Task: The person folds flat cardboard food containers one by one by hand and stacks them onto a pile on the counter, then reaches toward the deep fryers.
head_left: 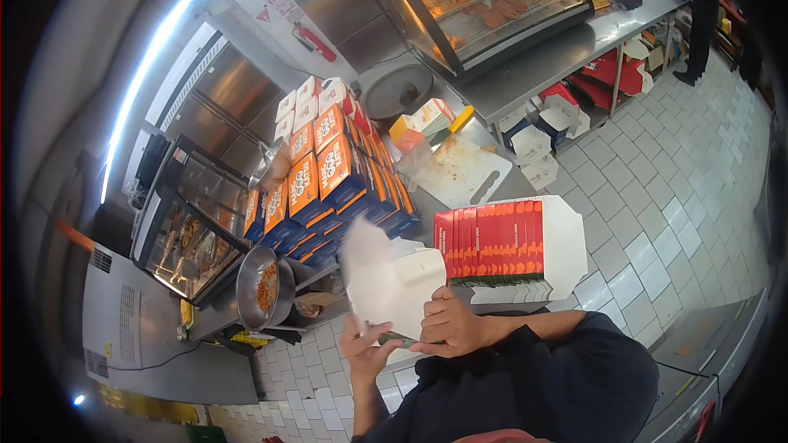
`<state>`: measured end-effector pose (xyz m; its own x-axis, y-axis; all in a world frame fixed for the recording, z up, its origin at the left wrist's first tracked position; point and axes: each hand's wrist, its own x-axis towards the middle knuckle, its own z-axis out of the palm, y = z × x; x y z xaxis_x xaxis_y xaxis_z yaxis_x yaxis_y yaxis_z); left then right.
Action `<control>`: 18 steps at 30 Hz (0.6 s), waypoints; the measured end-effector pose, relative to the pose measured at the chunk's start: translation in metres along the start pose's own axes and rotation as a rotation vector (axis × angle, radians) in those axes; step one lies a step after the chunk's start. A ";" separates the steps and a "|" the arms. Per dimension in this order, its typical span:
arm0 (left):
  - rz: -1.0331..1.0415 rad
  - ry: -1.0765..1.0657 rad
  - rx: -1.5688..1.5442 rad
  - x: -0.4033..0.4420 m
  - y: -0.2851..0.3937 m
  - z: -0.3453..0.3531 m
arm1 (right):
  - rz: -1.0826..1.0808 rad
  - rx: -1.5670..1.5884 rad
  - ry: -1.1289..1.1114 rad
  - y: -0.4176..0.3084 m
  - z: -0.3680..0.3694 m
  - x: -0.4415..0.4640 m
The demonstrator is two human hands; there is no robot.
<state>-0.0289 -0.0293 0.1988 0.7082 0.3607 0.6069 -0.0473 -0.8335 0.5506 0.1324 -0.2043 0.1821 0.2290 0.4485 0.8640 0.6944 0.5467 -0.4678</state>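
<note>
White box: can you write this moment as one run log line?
left hand: on white box | right hand: on white box | white box: open | red cartons: packed row alongside | orange boxes: piled beyond

A takeaway food shop's kitchen: fried food in a glass display cabinet (492, 0), orange meal boxes (305, 184), steel table (574, 49).

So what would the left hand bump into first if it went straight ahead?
Probably the open white carton that the left hand is already touching; the orange boxes look farther on, though depth is hard to judge here.
</note>
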 end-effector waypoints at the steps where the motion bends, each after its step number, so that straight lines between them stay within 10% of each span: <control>1: 0.112 -0.213 -0.005 0.006 0.000 0.000 | -0.010 -0.012 -0.004 0.000 -0.001 -0.001; 9: 0.297 0.265 -0.084 0.033 0.015 0.077 | 0.580 0.454 0.299 -0.012 -0.010 0.010; 10: 0.111 -0.107 -0.839 0.023 -0.035 0.078 | 0.477 0.409 0.194 -0.017 -0.019 0.018; 15: -0.392 0.382 -1.188 0.041 0.000 0.092 | 0.308 -0.123 -0.229 0.010 -0.084 0.017; 18: -0.339 0.188 -1.398 0.070 0.008 0.113 | 0.280 -0.237 -0.460 0.007 -0.101 0.002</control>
<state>0.1002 -0.0582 0.1814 0.7287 0.5939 0.3410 -0.6129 0.3434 0.7116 0.2069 -0.2709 0.1996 0.1433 0.8428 0.5189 0.7957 0.2136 -0.5667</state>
